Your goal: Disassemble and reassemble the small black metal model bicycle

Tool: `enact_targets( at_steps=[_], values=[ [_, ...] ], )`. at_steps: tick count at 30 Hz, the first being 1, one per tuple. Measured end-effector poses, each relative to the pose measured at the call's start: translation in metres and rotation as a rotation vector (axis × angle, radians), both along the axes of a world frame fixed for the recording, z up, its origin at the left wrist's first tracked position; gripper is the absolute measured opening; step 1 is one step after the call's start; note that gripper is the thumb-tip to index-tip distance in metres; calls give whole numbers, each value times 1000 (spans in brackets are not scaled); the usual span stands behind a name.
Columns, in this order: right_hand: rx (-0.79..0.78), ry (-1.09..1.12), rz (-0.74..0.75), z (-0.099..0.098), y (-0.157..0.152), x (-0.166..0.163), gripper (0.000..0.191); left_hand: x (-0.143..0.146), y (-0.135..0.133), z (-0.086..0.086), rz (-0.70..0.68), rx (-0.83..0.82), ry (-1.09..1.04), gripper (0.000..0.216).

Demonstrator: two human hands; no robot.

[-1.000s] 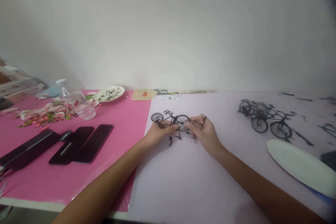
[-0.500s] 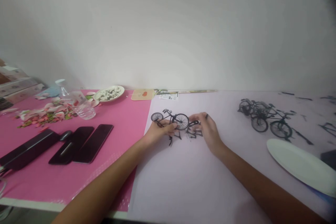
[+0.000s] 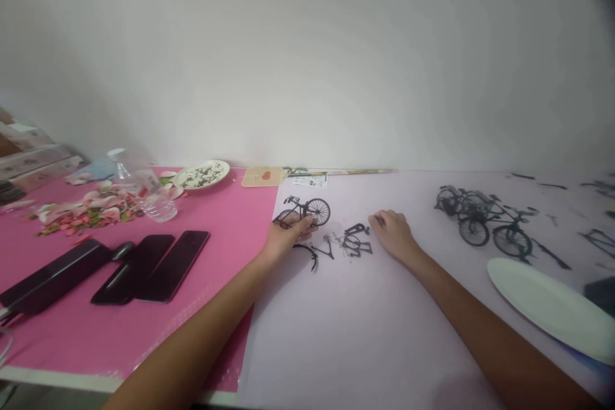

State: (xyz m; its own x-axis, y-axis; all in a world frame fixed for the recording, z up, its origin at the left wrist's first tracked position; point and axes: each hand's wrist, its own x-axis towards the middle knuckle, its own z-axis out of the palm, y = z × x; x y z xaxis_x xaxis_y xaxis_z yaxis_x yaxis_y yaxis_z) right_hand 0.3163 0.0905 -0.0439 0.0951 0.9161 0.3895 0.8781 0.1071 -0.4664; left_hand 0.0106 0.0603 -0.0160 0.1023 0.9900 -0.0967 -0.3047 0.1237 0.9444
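A black model bicycle is in my left hand, the fingers and thumb closed round its frame and lower side. One spoked wheel shows fully; the other is partly behind the fingers. On the pale sheet just right of that hand lie loose black bicycle parts: thin frame-like pieces and a small curved one. A thin curved black part rests below the left hand. My right hand is on the sheet beside the parts, its fingers curled together. Something small and dark shows at its fingertips, too small to name.
Assembled model bicycles stand to the right, with a white oval plate nearer. On the pink cover are phones, a black box-shaped device, a clear bottle, petals and a plate. A wall rises behind.
My left hand has tilted the bicycle and drawn it slightly left, away from the parts. The right hand has moved right, off the loose parts, and its fingers have curled in.
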Motion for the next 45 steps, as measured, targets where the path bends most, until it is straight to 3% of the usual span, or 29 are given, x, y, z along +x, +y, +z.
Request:
enact_targets(
  at_steps=[6, 9, 13, 16, 19, 31, 38, 45],
  values=[
    [51, -69, 30, 1, -6, -4, 24, 0, 1, -3, -15, -9, -36, 47],
    [150, -94, 219, 9, -13, -15, 21, 0, 1, -1, -19, -10, -40, 47],
    [146, -37, 463, 19, -28, -37, 14, 0, 0, 2, -15, -27, -46, 48],
    [78, 21, 655, 23, -40, -50, 35, 1, -1, 3, -27, -23, -48, 48],
    [40, 38, 730, 23, -46, -57, 41, 2, -1, 5, -37, -13, -53, 48],
    [93, 87, 736, 20, -42, -59, 32, 6, -6, 14, -27, -47, -57, 49],
    [202, 279, 565, 21, -43, -60, 12, 6, -5, 15, -20, -52, -51, 49],
    [228, 398, 442, 28, -47, -63, 11, 7, -8, 17, -24, -39, -27, 48]
  ],
)
